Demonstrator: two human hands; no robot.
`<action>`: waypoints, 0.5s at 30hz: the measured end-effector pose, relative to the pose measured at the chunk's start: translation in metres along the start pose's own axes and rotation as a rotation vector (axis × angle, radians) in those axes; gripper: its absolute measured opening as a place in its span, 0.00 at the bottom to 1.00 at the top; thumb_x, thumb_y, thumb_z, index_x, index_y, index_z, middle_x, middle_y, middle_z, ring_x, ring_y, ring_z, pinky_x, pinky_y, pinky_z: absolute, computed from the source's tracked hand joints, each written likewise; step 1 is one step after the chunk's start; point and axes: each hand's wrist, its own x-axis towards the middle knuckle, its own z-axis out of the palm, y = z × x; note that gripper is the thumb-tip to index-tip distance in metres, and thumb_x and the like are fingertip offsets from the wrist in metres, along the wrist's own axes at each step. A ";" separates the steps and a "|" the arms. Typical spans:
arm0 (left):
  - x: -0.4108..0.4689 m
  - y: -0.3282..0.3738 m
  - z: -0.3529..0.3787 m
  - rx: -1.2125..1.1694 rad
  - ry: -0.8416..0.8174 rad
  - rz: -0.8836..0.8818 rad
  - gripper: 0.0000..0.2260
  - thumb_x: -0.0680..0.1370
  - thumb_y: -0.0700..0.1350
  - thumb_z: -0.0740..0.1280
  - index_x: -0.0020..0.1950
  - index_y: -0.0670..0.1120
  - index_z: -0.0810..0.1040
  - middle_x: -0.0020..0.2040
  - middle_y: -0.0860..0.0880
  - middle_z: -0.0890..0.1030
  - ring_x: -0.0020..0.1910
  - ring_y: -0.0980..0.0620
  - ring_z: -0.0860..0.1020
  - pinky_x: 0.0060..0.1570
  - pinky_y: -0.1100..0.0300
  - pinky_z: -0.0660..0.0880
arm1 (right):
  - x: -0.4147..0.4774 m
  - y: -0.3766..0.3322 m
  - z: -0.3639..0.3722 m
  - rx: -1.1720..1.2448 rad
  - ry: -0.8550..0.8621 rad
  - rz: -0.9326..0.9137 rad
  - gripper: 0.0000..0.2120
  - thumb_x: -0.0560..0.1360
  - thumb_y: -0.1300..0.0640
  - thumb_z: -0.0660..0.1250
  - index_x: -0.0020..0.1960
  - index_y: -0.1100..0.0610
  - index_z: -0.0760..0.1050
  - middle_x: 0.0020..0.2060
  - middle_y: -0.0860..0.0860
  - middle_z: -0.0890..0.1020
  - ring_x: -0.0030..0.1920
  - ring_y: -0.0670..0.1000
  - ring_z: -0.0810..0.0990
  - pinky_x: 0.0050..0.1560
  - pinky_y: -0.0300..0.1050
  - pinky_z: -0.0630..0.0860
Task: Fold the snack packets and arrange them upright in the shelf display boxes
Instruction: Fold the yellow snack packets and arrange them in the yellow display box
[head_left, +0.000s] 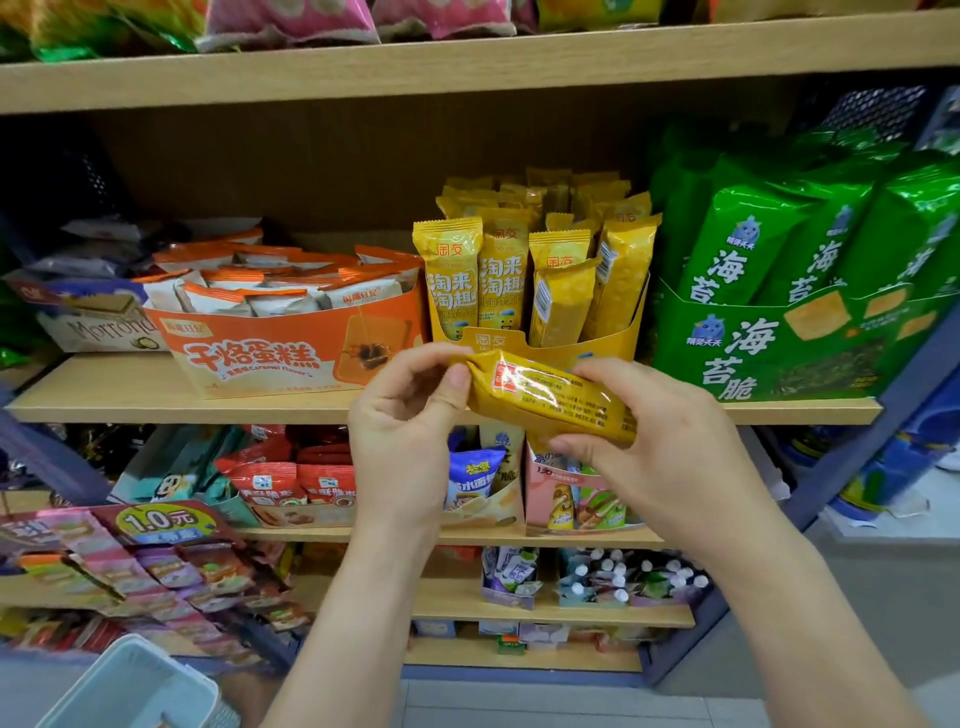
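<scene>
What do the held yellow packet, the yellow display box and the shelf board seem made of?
Yellow packet: thin glossy plastic film, probably; it shines and wrinkles. Yellow display box: matte printed cardboard, judging by stiff cut edges. Shelf board: pale wood-look laminate, perhaps; faint grain.

Both forearms bare, reaching fwd and up, converging. L hand (410, 436) pinches one end of yellow packet (550, 400), thumb vs curled fingers. R hand (675, 457) grips other end, fingers on top, thumb under.

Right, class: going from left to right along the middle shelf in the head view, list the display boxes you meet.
White wafer box → orange cake box → yellow box → green seaweed box.
</scene>
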 end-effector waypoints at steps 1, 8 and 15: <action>0.000 0.000 -0.003 0.111 -0.033 0.092 0.12 0.77 0.35 0.67 0.47 0.52 0.84 0.46 0.50 0.84 0.49 0.50 0.81 0.48 0.56 0.78 | 0.001 -0.001 -0.001 -0.034 0.015 -0.013 0.23 0.69 0.45 0.74 0.62 0.50 0.75 0.49 0.47 0.82 0.44 0.55 0.80 0.44 0.56 0.78; 0.001 -0.007 -0.015 1.208 -0.104 0.789 0.24 0.72 0.28 0.64 0.64 0.45 0.80 0.57 0.38 0.78 0.58 0.41 0.70 0.54 0.49 0.73 | 0.002 -0.004 -0.002 -0.189 0.099 -0.057 0.21 0.67 0.49 0.78 0.57 0.54 0.79 0.43 0.49 0.84 0.39 0.57 0.81 0.38 0.46 0.71; -0.035 -0.005 0.007 1.311 -0.348 0.799 0.27 0.84 0.45 0.41 0.68 0.42 0.76 0.69 0.44 0.74 0.72 0.45 0.70 0.71 0.42 0.63 | 0.004 -0.013 0.000 -0.221 0.147 -0.079 0.20 0.67 0.46 0.70 0.55 0.54 0.80 0.45 0.50 0.85 0.42 0.59 0.83 0.39 0.50 0.77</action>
